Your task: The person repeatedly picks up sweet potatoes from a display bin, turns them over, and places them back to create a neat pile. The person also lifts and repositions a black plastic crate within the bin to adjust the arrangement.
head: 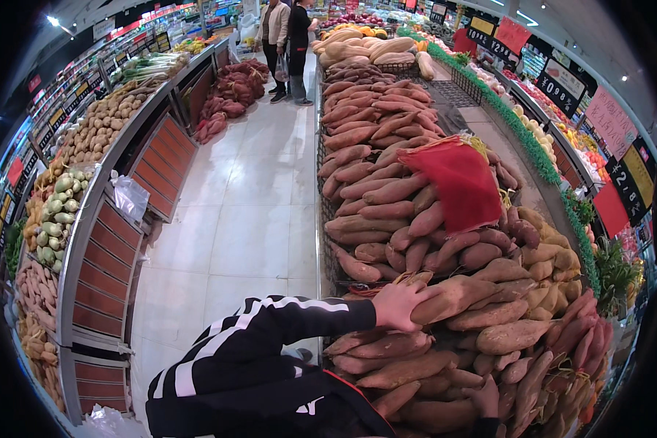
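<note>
Sweet potatoes lie heaped on a long display before me. My left hand [401, 304], in a black sleeve with white stripes, rests its fingers on the end of a large brownish sweet potato [454, 298] near the front of the heap. Lower right, my right hand [484, 397] touches the sweet potatoes close to the picture's bottom edge; its fingers are partly hidden among them. Farther along the heap, a red mesh bag [465, 183] is spread over reddish sweet potatoes [394, 186]. More sweet potatoes in net bags [586, 334] lie at the right.
A metal-edged rail [318, 219] runs along the display beside the tiled floor [246, 219]. Potatoes [96, 128] and kohlrabi-like vegetables [60, 213] fill the left stand. Red net bags [232, 93] lie on the floor ahead, near two standing people [287, 44]. Green garland [525, 126] edges the right side.
</note>
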A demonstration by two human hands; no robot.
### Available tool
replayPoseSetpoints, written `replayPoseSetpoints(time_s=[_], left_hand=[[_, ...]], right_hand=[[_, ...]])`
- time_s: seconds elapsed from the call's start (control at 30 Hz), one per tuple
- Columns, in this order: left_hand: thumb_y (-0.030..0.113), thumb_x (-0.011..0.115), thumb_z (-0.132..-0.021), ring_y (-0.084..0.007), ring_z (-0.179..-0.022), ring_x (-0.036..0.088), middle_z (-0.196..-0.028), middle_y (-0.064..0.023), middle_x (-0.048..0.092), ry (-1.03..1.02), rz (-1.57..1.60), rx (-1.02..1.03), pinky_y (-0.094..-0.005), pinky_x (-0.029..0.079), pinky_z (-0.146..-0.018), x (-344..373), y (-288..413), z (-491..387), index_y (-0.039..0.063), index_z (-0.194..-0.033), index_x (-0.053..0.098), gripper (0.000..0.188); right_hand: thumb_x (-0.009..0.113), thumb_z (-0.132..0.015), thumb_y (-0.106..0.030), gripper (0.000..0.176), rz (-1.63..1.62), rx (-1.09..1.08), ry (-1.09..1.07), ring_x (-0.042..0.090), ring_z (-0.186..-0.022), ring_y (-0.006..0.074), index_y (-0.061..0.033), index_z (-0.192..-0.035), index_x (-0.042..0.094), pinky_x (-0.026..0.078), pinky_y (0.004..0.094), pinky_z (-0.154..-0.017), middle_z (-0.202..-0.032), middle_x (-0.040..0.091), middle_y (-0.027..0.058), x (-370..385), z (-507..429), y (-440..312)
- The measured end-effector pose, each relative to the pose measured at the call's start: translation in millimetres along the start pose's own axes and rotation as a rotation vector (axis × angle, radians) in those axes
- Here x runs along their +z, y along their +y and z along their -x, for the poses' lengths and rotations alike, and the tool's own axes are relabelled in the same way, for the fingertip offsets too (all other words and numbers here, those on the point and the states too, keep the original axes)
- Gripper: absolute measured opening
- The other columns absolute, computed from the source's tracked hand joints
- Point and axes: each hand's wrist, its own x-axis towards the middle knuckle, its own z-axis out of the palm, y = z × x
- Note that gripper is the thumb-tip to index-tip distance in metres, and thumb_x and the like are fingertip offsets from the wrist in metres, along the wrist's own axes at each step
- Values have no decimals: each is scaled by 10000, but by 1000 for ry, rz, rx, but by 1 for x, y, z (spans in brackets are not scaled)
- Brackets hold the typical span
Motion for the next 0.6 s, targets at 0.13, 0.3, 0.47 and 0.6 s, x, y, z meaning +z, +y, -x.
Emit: replayPoseSetpoints(time_s=[0.13,0.3,0.47,0.6], left_hand=[[462,809,-667,-447,-1174,614,-1377,-242,550,16,-16,24,-516,561,-908,1,1,-2,213,-1535,416,985],[454,807,-670,-446,-1203,595,-1405,-255,524,30,-50,47,-511,545,-945,1,0,-5,209,-1539,415,984],[451,808,-677,-423,-1200,602,-1375,-235,547,104,-35,74,-508,543,-932,3,-3,-1,213,-1541,417,977],[447,818,-675,-396,-1200,609,-1325,-205,576,26,-3,20,-503,533,-941,4,-6,0,213,-1532,430,971]], right_hand=[[886,-658,-309,683,75,-100,124,682,-985,382,-50,-1189,542,552,455,-790,-1070,696,207,1,31,-45],[870,-692,-332,646,175,47,90,659,-1054,424,-50,-1187,566,547,458,-862,-1087,699,219,-3,25,-51],[878,-679,-205,560,-111,-248,80,679,-980,412,-65,-1155,617,547,443,-874,-1022,724,195,-9,15,-34],[878,-676,-176,493,42,-196,138,689,-960,381,-62,-1098,650,547,429,-865,-1010,726,168,-3,39,-57]])
